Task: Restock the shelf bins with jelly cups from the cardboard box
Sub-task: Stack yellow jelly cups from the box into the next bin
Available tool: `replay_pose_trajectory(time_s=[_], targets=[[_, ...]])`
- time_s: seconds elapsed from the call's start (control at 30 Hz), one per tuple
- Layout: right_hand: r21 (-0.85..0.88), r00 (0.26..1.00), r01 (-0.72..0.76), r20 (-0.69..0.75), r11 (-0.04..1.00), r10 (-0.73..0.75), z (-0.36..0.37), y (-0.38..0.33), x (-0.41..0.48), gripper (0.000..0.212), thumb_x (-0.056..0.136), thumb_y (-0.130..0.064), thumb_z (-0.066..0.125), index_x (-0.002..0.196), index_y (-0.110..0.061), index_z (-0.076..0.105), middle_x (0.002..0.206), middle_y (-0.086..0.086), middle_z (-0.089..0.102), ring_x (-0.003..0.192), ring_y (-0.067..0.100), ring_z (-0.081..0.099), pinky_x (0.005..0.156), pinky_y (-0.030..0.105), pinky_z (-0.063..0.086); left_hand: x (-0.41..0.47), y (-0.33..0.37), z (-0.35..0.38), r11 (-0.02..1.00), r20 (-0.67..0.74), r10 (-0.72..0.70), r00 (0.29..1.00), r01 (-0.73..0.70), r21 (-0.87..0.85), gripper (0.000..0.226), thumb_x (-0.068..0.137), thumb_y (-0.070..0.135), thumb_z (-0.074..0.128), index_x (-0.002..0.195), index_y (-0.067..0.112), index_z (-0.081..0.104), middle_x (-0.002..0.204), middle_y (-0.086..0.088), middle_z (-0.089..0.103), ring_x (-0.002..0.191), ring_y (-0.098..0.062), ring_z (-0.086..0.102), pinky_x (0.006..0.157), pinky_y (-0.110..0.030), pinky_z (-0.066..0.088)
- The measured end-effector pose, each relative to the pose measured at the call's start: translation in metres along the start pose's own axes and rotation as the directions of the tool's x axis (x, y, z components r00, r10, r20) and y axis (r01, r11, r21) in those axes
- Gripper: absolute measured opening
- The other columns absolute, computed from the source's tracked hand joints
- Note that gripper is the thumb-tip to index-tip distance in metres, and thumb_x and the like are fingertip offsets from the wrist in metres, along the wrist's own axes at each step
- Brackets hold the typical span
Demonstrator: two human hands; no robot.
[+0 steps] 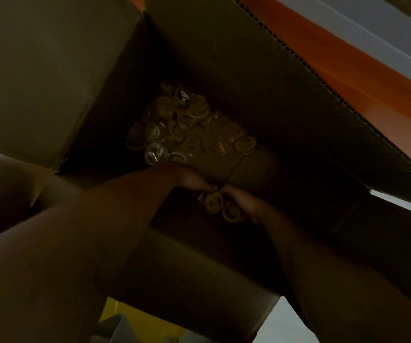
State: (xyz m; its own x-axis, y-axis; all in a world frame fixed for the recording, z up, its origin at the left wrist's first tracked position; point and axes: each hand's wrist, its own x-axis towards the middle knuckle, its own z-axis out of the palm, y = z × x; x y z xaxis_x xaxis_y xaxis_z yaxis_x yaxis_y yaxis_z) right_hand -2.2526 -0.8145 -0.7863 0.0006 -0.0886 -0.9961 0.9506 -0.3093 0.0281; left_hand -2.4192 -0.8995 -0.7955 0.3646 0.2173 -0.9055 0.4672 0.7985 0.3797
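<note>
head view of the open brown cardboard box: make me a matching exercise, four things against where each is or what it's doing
1 heap of yellow plastic jelly cups
2 right hand
3 orange strip
4 left flap of the brown cardboard box

a outside the box, upper right
b grips jelly cups
c on the box floor
d folded open

Pairs: 1-c, 2-b, 3-a, 4-d

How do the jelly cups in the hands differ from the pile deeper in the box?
The held cups are few, about two showing, gripped between the left hand and right hand; the pile holds many, lying loose and untouched. The held cups are on the near side of the cardboard box; the pile lies toward its far corner. Both look round and yellowish in the dim light.
</note>
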Motion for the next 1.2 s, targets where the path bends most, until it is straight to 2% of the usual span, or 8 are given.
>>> replay_pose_trajectory(time_s=[0.07,0.17,0.33,0.5,0.63,0.8,0.93,1.2], targets=[[0.001,1.0,0.013,0.011,1.0,-0.013,-0.001,-0.001,-0.003,0.032,0.097,-0.045,0.04,0.088,-0.024,0.062,0.093,0.002,0.063,0.083,0.017,0.058,0.076,0.032,0.043,-0.005,0.008,-0.001,1.0,0.028,0.012,1.0,-0.012,-0.006,0.053,0.097,0.052,0.045,0.137,0.018,0.054,0.141,0.001,0.05,0.125,-0.018,0.049,0.102,-0.024,0.034],[0.098,0.998,-0.01,0.07,0.995,0.003,-0.005,0.002,-0.01,0.031,0.097,-0.042,0.036,0.087,-0.024,0.059,0.087,0.0,0.06,0.077,0.014,0.056,0.07,0.03,0.043,-0.007,0.013,-0.001,0.994,0.037,0.007,0.999,-0.003,-0.106,0.043,0.097,0.042,0.051,0.125,0.011,0.061,0.125,0.001,0.061,0.103,-0.012,0.055,0.076,-0.012,0.042],[0.216,0.989,-0.008,0.143,0.976,-0.024,0.0,0.009,-0.018,0.033,0.097,-0.049,0.035,0.098,-0.027,0.06,0.094,-0.002,0.063,0.085,0.012,0.057,0.07,0.029,0.044,-0.012,0.002,-0.007,0.994,-0.007,0.027,1.0,-0.028,-0.109,0.051,0.082,0.057,0.065,0.117,0.02,0.068,0.115,0.005,0.067,0.108,-0.014,0.062,0.098,-0.029,0.046],[0.317,0.979,-0.017,0.197,0.948,-0.048,0.004,0.011,-0.03,0.042,0.082,-0.058,0.051,0.108,-0.028,0.066,0.095,-0.003,0.068,0.07,0.008,0.062,0.053,0.02,0.039,-0.02,0.005,-0.003,0.995,0.011,0.086,0.996,-0.085,-0.045,0.034,0.082,0.032,0.075,0.113,0.022,0.066,0.102,0.008,0.067,0.099,-0.011,0.062,0.08,-0.019,0.047],[0.453,0.967,0.049,0.202,0.89,-0.157,0.005,0.012,-0.047,0.037,0.081,-0.05,0.055,0.109,-0.029,0.066,0.097,-0.003,0.073,0.077,0.013,0.069,0.05,0.018,0.045,-0.039,0.007,-0.004,0.993,-0.046,0.089,0.995,-0.093,-0.076,0.035,0.081,0.037,0.074,0.115,0.034,0.064,0.101,0.013,0.064,0.099,-0.008,0.058,0.097,-0.03,0.047],[0.587,0.931,0.174,0.164,0.791,-0.326,0.001,0.001,-0.08,0.028,0.079,-0.032,0.06,0.106,-0.029,0.068,0.1,0.0,0.072,0.088,0.018,0.068,0.062,0.029,0.056,-0.079,0.01,-0.006,0.945,-0.106,0.076,0.991,-0.106,-0.309,0.037,0.088,0.034,0.066,0.124,0.04,0.059,0.118,0.009,0.06,0.105,-0.008,0.056,0.082,-0.022,0.048],[0.647,0.904,0.274,0.078,0.712,-0.42,-0.004,-0.01,-0.115,0.023,0.087,-0.019,0.058,0.107,-0.026,0.067,0.096,0.003,0.072,0.087,0.017,0.065,0.059,0.028,0.054,-0.112,0.015,-0.005,0.828,-0.093,0.082,0.992,-0.12,-0.547,0.037,0.095,0.025,0.057,0.129,0.04,0.057,0.125,-0.005,0.062,0.113,-0.023,0.061,0.093,-0.042,0.053],[0.671,0.75,0.528,-0.079,0.521,-0.657,-0.005,-0.023,-0.194,0.035,0.078,-0.017,0.06,0.112,-0.022,0.066,0.1,0.002,0.072,0.089,0.016,0.067,0.063,0.027,0.052,-0.182,0.046,0.002,0.693,-0.306,0.186,0.934,-0.346,-0.633,0.031,0.1,0.022,0.047,0.124,0.037,0.058,0.128,-0.009,0.06,0.108,-0.031,0.065,0.073,-0.043,0.058]])
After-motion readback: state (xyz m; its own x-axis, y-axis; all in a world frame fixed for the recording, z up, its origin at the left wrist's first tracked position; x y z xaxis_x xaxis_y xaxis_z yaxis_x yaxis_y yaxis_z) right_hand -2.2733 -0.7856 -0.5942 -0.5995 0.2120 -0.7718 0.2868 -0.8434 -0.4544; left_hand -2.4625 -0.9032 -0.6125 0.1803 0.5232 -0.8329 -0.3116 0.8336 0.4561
